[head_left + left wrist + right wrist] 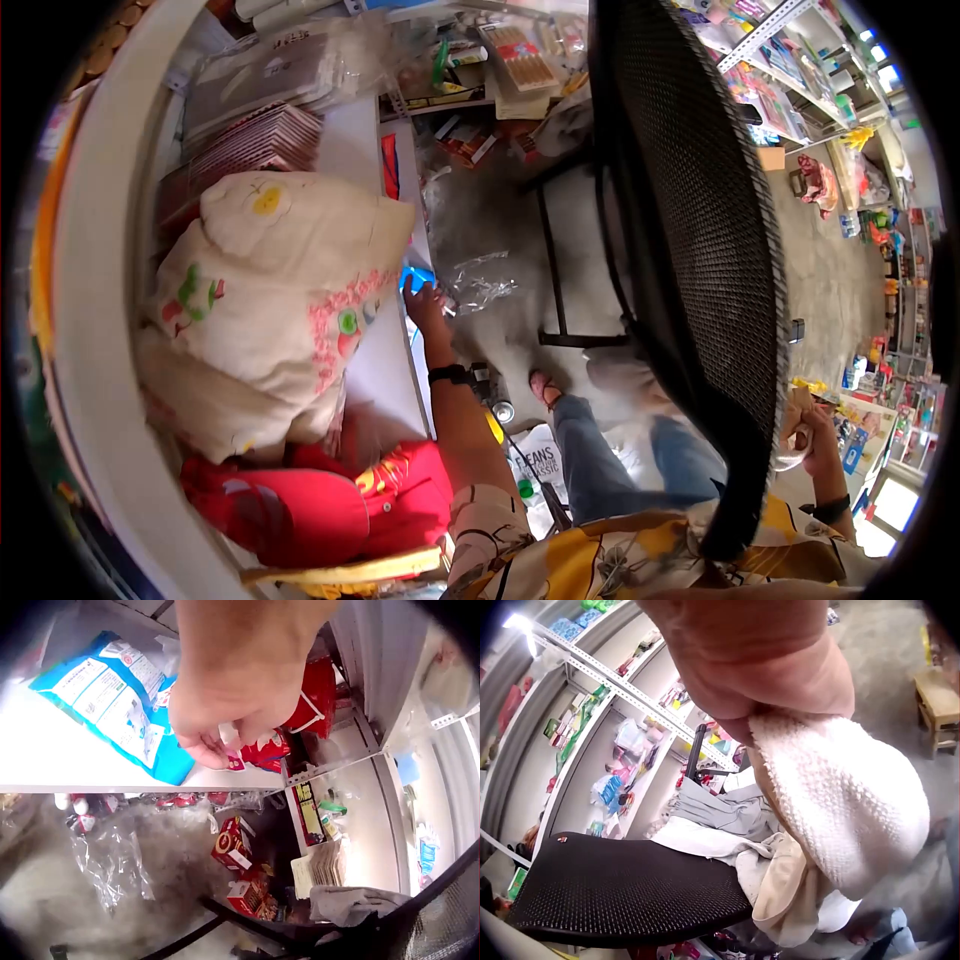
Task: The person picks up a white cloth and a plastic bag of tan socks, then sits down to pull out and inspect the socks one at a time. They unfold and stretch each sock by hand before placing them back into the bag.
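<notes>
My left hand reaches over a white shelf edge in the head view. In the left wrist view the left hand has curled fingers and pinches a small white and pink packet, mostly hidden by the fingers. A blue package with white labels lies beside it on the shelf, and red packets are just past the fingertips. The right hand grips a fluffy white cloth, which hangs over the beige cloth. In the head view the right hand is at the far right, beyond the chair.
A black mesh chair stands between the hands, with grey and beige clothes over it in the right wrist view. A printed cloth bag and a red cap lie on the left shelf. Clear plastic is on the floor.
</notes>
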A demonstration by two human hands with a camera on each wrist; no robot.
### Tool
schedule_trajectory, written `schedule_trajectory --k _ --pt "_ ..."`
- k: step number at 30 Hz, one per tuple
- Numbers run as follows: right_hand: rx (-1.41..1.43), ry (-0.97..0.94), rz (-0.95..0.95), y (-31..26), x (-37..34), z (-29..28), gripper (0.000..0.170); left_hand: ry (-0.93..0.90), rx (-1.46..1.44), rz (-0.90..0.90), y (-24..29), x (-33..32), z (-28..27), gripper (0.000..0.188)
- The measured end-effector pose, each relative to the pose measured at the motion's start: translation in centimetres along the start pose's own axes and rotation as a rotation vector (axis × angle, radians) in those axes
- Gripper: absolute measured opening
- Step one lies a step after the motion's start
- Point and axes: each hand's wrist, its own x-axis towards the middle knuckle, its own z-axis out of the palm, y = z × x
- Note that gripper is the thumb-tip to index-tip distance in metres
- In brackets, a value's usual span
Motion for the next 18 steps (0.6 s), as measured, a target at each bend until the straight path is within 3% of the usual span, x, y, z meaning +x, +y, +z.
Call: schedule_trajectory --k 1,3,4,7,8,12,18 --pt "-0.024 0.012 -0.018 1.3 0.9 -1.5 0.015 0.002 0.042 0.026 -0.5 1.4 0.0 0.063" --pt "0.037 0.053 -0.019 1.7 0.7 -0.5 0.016 0.02 0.118 0.058 -0.2 2.3 0.9 0.039" --pt "0.064 0.065 -0.022 1.3 0.3 0.5 0.017 0.008 0.18 0.077 -0.8 3.9 0.7 0.039" --pt "0.159 0.105 -0.002 -0.8 -1.4 4.4 0.022 -0.015 0.558 0.305 -4.5 12.0 -2.0 0.038" --pt "0.2 0.13 0.034 -1.7 -2.5 6.1 0.024 -0.046 0.702 0.399 -4.5 13.3 -2.5 0.03" --pt "0.19 0.143 0.109 -0.8 -1.7 6.6 0.023 0.118 0.675 0.367 -2.6 14.0 -1.0 0.028" --pt "0.139 0.141 0.162 0.2 0.3 6.3 0.02 0.172 0.593 0.353 -1.7 16.0 -0.1 0.033"
